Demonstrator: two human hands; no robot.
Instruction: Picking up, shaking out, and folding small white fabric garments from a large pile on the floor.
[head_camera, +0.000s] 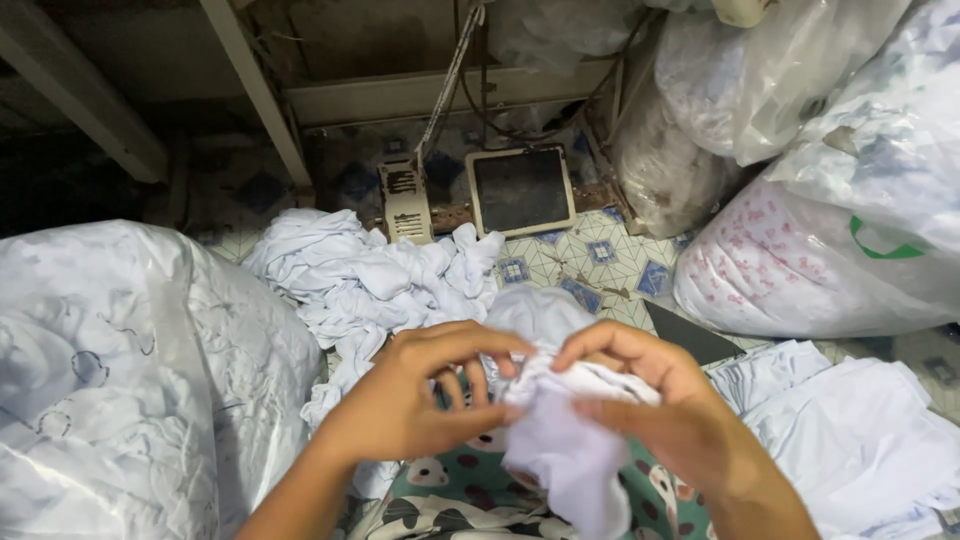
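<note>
Both hands meet low in the view over a green patterned cloth (470, 490) with dark spots. At far left sits a big clear plastic sack of printed white fabric (120, 370). Next, the left hand (410, 400) has its fingers (478, 345) curled shut on a crumpled pale lilac-white piece of cloth (560, 450), which hangs between the hands. Behind lies a heap of white cloth pieces (370, 275) on the tiled floor (600, 255). The right hand (660, 400) pinches the same cloth's top edge. Flat white fabric pieces (850, 430) lie at right.
</note>
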